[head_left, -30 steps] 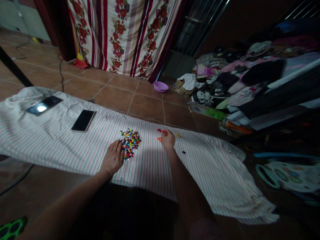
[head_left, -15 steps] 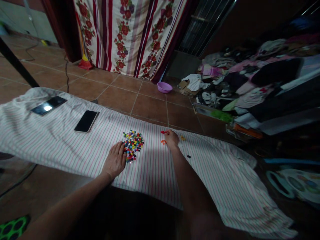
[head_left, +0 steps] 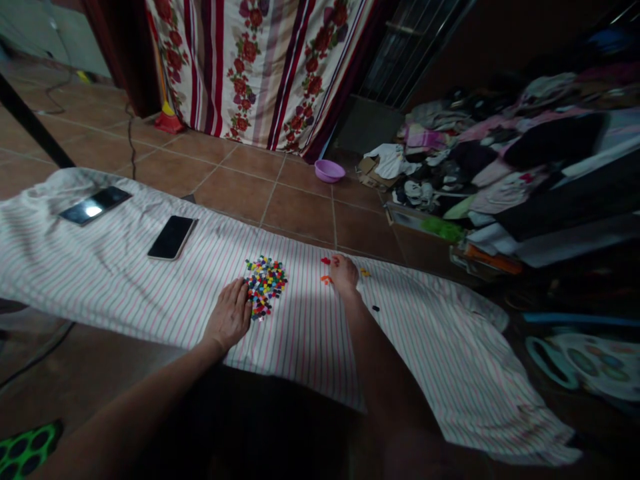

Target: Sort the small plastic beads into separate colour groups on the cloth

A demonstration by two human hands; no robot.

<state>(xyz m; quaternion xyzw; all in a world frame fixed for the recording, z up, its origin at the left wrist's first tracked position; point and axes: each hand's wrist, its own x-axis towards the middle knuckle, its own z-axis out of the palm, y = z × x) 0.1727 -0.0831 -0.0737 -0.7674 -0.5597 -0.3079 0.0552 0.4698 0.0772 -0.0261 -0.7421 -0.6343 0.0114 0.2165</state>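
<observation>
A mixed pile of tiny coloured pieces (head_left: 267,283) lies on the striped cloth (head_left: 310,333). My left hand (head_left: 230,315) rests flat along the pile's left edge, fingers stretched out and fingertips touching the outermost pieces. To the right of the pile, my right hand (head_left: 344,273) is lowered to the cloth with its fingers bent together beside a few red pieces (head_left: 325,261). Whatever its fingertips hold is hidden. Small orange pieces (head_left: 326,280) lie just below the red ones. Past the hand are some yellow pieces (head_left: 365,273), and nearer me a black piece (head_left: 376,309).
Two phones, a nearer one (head_left: 173,238) and a farther one (head_left: 95,205), lie on the cloth's left side. Beyond the far edge, a purple basin (head_left: 329,171) stands on the tiled floor. Heaped clothes (head_left: 450,147) fill the right background.
The view has shifted slightly. My right hand stays by the red pieces with only a small movement of its fingers; my left hand still rests beside the pile.
</observation>
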